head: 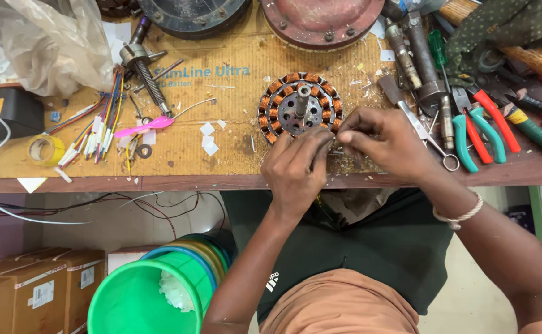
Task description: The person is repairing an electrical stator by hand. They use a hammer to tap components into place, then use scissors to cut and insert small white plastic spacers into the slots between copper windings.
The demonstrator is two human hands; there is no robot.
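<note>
stator [300,106]: copper coils | bucket [136,298]: green | pliers [481,133]: red, perhaps teal

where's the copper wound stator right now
In the head view the stator lies flat on the cardboard, centre bench, just beyond both hands.

Bright, even daylight; your view is well exposed, with no harsh glare. Shadows are soft: a faint one under your hands on the counter [178,142], a deeper one beneath its front edge. Focus is sharp at centre. Slight wide-angle bending at the edges. The plastic bag [48,43] shows mild sheen.
</note>
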